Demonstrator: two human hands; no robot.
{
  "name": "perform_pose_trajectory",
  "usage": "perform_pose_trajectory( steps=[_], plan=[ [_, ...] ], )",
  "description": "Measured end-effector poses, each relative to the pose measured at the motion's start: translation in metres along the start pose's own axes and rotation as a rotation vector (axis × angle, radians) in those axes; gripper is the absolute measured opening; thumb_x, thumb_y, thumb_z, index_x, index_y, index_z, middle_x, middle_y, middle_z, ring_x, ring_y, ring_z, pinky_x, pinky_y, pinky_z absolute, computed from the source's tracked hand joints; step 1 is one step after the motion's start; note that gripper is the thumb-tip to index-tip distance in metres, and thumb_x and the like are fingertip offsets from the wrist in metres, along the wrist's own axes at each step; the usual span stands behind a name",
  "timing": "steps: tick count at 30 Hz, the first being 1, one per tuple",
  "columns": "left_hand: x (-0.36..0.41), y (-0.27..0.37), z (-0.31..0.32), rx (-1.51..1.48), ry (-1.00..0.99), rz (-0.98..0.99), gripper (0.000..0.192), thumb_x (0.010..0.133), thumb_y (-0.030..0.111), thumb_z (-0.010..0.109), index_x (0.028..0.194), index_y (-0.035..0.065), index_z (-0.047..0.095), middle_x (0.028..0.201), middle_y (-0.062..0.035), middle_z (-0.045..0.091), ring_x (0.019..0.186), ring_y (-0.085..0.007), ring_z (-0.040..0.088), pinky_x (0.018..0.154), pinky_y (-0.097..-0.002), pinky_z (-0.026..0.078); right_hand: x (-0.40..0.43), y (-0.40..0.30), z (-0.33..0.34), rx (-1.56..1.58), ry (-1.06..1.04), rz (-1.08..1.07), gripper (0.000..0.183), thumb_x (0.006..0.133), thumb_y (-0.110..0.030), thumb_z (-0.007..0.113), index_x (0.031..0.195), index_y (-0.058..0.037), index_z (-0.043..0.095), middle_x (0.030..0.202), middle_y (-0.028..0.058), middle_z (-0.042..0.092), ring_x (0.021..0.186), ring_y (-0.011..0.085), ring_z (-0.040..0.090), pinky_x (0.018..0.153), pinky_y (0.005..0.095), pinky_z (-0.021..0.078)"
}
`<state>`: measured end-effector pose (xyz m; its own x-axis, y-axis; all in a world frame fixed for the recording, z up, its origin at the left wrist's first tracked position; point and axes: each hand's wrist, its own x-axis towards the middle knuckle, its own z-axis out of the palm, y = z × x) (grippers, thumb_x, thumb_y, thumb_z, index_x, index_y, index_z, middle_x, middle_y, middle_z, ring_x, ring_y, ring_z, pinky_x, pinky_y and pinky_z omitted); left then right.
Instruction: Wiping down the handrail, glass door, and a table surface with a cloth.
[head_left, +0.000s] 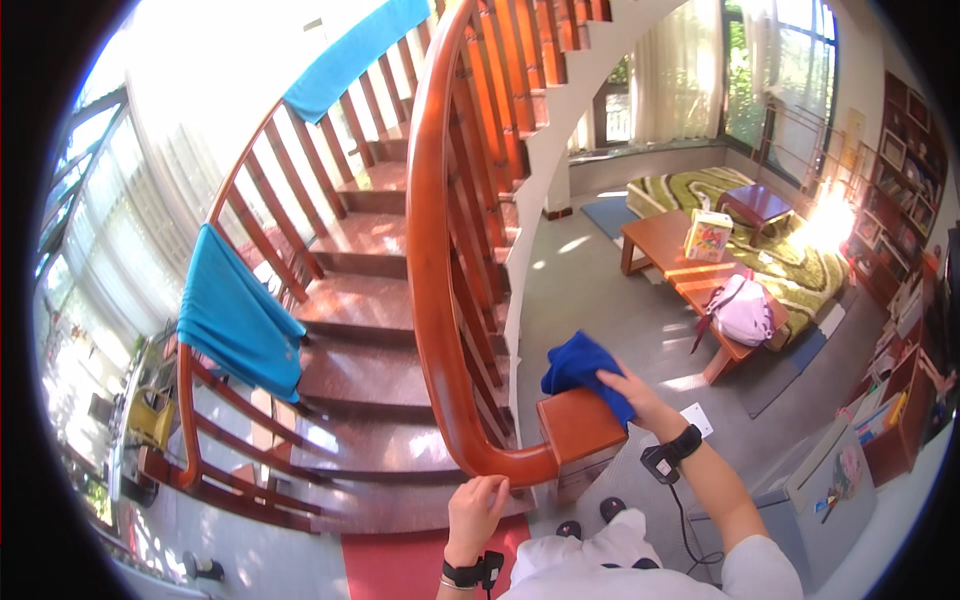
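My right hand (636, 394) holds a dark blue cloth (581, 367) against the flat top of the wooden newel post (577, 424). Part of the cloth hangs over the post's far edge, and my fingers lie on its right side. The post joins the lower end of a curved wooden handrail (431, 285). Beside the bottom bend of that rail is my left hand (476, 506), loosely curled with nothing seen in it. Whether it touches the rail is hard to tell. Each wrist wears a black strap with a small device.
A light blue towel (236, 315) drapes over the left banister, and another blue towel (356, 56) lies higher up. Stone stairs (364, 367) climb between the rails. At right stand a wooden bench (667, 259) bearing a pink backpack (742, 309), and a grey cabinet (795, 487).
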<state>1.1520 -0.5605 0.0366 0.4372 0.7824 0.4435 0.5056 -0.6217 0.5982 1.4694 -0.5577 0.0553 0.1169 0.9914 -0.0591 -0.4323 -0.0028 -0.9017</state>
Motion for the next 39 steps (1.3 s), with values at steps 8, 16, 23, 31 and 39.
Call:
perform_pose_trajectory(
  steps=[8,16,23,31,39],
  plan=[
    [0.006,0.027,-0.019,0.040,0.151,-0.155,0.012,0.085,0.006,0.064,0.095,0.0009,0.064,0.089,-0.0146,0.064,0.081,-0.0314,0.061,0.071,-0.0379,0.049,-0.011,0.104,-0.036,0.325,0.103,0.301,0.049,0.098,-0.042,0.048,0.130,-0.0052,0.051,0.128,0.0066,0.058,0.115,0.0162,0.057,0.097,0.0322,0.0461],
    [0.049,0.086,0.019,0.031,0.066,-0.017,0.043,0.084,0.011,0.064,0.124,0.0015,0.052,0.128,-0.0161,0.053,0.120,-0.0337,0.049,0.102,-0.0406,0.038,-0.017,0.156,-0.060,0.291,0.107,0.426,0.046,0.098,-0.036,0.049,0.135,-0.0104,0.041,0.125,0.0059,0.057,0.112,0.0193,0.058,0.095,0.0352,0.0474],
    [0.065,0.106,0.045,0.077,0.079,0.014,0.038,0.083,0.013,0.065,0.119,0.0030,0.057,0.127,-0.0128,0.053,0.123,-0.0312,0.047,0.103,-0.0416,0.037,-0.027,0.040,-0.014,0.081,0.049,0.077,0.051,0.098,-0.034,0.051,0.137,-0.0025,0.040,0.128,0.0091,0.052,0.118,0.0183,0.049,0.103,0.0323,0.0381],
    [0.080,0.109,0.073,0.131,0.262,0.077,0.014,0.073,0.006,0.071,0.087,0.0071,0.069,0.095,-0.0033,0.068,0.097,-0.0215,0.065,0.081,-0.0326,0.051,0.056,0.004,-0.032,0.152,-0.487,0.530,0.049,0.095,-0.029,0.054,0.132,0.0011,0.047,0.124,0.0095,0.057,0.110,0.0155,0.056,0.100,0.0286,0.0406],
    [0.075,0.105,0.073,0.129,0.247,0.038,0.016,0.071,-0.002,0.065,0.083,0.0079,0.070,0.091,-0.0039,0.070,0.092,-0.0219,0.067,0.078,-0.0320,0.054,0.107,0.133,-0.062,-0.153,-0.765,0.744,0.055,0.093,-0.034,0.057,0.137,-0.0022,0.044,0.125,0.0080,0.057,0.108,0.0132,0.055,0.094,0.0252,0.0427]
  ],
)
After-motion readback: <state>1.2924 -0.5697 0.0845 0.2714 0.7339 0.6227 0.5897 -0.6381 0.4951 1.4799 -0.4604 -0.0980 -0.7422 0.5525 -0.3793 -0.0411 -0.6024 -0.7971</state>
